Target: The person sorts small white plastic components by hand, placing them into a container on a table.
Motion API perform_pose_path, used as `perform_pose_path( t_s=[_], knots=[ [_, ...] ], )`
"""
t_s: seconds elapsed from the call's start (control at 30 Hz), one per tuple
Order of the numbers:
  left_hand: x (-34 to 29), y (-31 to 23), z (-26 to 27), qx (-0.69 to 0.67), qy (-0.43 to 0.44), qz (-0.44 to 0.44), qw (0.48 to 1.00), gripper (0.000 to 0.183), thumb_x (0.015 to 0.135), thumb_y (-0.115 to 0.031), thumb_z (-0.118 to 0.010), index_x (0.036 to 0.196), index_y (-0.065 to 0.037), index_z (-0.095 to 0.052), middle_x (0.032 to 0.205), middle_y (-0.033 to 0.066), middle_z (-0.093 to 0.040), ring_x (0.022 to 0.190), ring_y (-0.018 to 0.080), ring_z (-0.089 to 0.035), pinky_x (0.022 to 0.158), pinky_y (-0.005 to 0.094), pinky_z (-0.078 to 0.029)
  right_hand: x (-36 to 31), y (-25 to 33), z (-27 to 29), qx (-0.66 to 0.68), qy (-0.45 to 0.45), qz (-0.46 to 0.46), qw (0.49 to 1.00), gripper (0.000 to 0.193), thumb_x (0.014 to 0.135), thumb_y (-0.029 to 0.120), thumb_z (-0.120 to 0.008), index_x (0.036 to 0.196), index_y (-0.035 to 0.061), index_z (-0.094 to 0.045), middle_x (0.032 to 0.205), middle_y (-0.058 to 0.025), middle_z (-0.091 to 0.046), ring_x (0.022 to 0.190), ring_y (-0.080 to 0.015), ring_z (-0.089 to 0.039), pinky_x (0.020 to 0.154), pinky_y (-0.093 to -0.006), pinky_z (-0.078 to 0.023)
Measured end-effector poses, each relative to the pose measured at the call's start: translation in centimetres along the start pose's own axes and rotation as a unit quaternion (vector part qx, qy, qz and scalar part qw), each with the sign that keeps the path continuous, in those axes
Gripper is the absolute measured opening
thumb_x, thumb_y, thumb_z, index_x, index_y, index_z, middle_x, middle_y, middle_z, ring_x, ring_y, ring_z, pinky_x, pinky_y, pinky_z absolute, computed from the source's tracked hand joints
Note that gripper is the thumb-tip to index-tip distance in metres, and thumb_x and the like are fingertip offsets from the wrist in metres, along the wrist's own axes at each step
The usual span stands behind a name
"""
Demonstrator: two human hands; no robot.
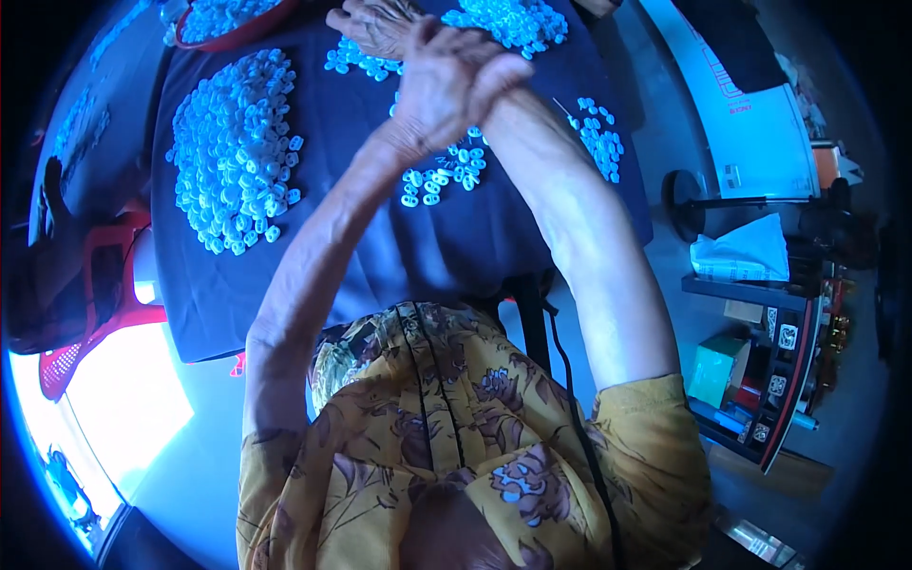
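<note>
My arms cross over the dark tablecloth. My left hand (442, 90) lies across my right wrist, its fingers bent over it and its thumb sticking out to the right. Beyond it my right hand (378, 27) reaches left, back up and fingers spread, with nothing visible in it. Small pale oval two-holed pieces (445, 179) lie loosely below the hands. More such pieces lie in a far pile (513, 24) and a small group to the right (600, 142). Part of the loose pieces is hidden under my hands and forearms.
A large heap of the same pieces (233, 157) covers the table's left side. A red bowl (252, 36) full of them stands at the far left. To the left is a red plastic chair (104, 285); to the right are a white box (760, 142) and a shelf unit (750, 290).
</note>
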State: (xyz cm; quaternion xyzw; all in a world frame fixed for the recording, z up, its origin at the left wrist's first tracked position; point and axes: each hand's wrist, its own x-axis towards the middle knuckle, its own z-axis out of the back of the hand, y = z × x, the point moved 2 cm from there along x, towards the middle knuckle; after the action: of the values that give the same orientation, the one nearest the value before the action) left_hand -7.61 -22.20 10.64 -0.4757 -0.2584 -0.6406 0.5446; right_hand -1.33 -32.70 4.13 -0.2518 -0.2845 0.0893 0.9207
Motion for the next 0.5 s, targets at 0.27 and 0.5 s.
perform_pose_path(
  t_s=[0.27, 0.5],
  knots=[
    [1.7, -11.4, 4.5, -0.310, 0.029, -0.037, 0.950, 0.057, 0.070, -0.064, -0.045, 0.072, -0.008, -0.058, 0.070, 0.0046, -0.050, 0.065, 0.0223, -0.049, 0.069, 0.0374, -0.037, 3.4, -3.2, 1.9, 0.136, 0.120, -0.150, 0.972, 0.033, 0.077, 0.019, -0.049, 0.107, 0.0043, -0.049, 0.105, -0.0197, -0.049, 0.113, -0.0367, -0.036, 0.095, -0.0525, -0.024],
    [1.4, -15.8, 7.3, -0.434, 0.029, -0.063, 0.898, 0.061, 0.063, -0.063, -0.049, 0.075, -0.004, -0.054, 0.066, 0.0055, -0.046, 0.062, 0.0215, -0.047, 0.066, 0.0353, -0.036, 4.7, -5.9, 1.5, 0.525, 0.284, -0.464, 0.654, 0.031, 0.072, 0.017, -0.052, 0.101, 0.0072, -0.054, 0.106, -0.0224, -0.054, 0.112, -0.0326, -0.042, 0.093, -0.0453, -0.030]
  ],
)
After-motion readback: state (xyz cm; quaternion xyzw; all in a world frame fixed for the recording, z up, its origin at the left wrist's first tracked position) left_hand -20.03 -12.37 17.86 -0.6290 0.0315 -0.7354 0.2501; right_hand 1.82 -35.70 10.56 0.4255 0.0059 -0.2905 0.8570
